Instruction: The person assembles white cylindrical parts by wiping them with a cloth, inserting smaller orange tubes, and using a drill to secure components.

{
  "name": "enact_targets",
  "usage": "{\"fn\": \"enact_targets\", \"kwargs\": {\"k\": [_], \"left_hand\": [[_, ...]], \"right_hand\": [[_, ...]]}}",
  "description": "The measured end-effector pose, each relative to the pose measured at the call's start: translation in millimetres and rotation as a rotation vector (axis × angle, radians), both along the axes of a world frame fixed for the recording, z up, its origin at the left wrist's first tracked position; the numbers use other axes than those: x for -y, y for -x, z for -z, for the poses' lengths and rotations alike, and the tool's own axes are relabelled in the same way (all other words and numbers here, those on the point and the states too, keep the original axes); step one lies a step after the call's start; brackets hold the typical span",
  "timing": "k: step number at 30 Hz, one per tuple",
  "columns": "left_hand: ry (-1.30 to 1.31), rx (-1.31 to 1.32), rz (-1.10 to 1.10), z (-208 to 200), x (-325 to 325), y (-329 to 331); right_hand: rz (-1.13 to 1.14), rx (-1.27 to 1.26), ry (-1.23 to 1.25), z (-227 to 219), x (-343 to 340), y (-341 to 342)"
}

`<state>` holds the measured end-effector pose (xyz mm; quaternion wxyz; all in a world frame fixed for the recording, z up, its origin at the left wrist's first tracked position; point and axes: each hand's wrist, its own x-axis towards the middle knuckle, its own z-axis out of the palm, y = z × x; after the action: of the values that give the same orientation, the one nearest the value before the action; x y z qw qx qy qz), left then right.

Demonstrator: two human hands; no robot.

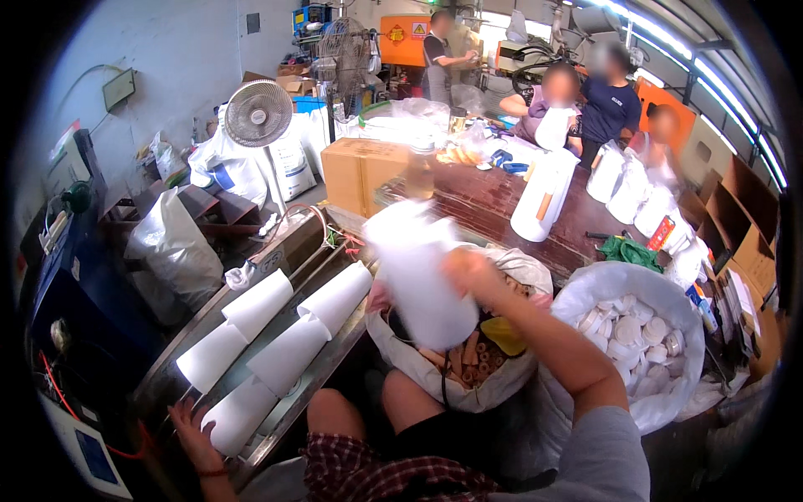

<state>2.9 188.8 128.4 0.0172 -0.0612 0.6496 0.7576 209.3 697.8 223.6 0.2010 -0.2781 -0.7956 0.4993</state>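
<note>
My right hand (473,272), blurred by motion, grips a white jug body (427,289) at its right side, above an open sack (493,400) of brown wooden-looking pieces (477,360). At lower left my left hand (196,437) has its fingers spread beside the nearest of several white tapered cylinders (241,415); whether it touches that one I cannot tell. These cylinders lie end to end in two rows on a metal-edged trough (284,406). A yellow piece (503,336) rests in the sack.
To the right a plastic-lined bag (585,293) holds white round lids (627,330). Behind it, a dark red table (477,201) carries a white jug with a brown handle (544,197). A carton (351,171) and a fan (258,113) stand further left. Several people are across the table.
</note>
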Motion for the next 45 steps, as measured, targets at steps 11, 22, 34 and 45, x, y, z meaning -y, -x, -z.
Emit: {"fn": "enact_targets", "kwargs": {"k": [11, 22, 34, 45], "left_hand": [[0.969, -0.093, -0.494, 202, 210, 9], [1.401, 0.638, -0.315, 245, 384, -151], [1.639, 0.631, 0.587, 317, 310, -276], [1.682, 0.455, 1.546, 388, 283, -211]], "right_hand": [[0.775, -0.458, -0.316, 27, -234, -84], [0.358, 0.168, -0.241, 81, -375, -108], [0.024, 0.577, -0.078, 59, -112, -19], [-0.573, 0.774, -0.217, 19, 109, 7]]}}
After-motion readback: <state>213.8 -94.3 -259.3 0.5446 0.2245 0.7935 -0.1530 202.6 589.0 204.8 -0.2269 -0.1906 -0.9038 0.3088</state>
